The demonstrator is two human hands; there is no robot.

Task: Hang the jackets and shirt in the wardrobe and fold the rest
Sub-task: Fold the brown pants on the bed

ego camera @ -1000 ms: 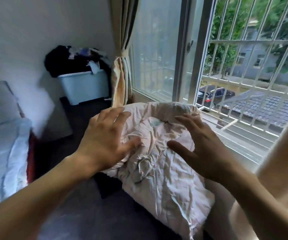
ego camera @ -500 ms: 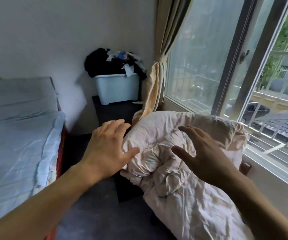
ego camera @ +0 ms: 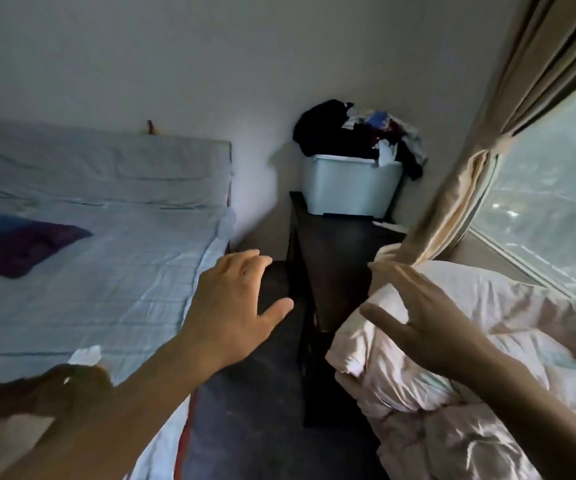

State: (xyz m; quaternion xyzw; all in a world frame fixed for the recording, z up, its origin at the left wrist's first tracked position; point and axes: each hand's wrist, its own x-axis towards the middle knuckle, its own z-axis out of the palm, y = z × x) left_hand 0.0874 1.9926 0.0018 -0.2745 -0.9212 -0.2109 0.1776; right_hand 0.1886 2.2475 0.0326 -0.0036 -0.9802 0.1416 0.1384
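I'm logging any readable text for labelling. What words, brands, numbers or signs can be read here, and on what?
None can be read.
The bin shows no label.
The clothes heaped on it show coloured patches, too blurred to tell whether any is print.
The bed and duvet are plain.

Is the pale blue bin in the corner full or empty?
Full: clothes heap above the bin's rim and spill over its right side.

L hand (ego camera: 231, 303) now off quilt (ego camera: 452, 358)
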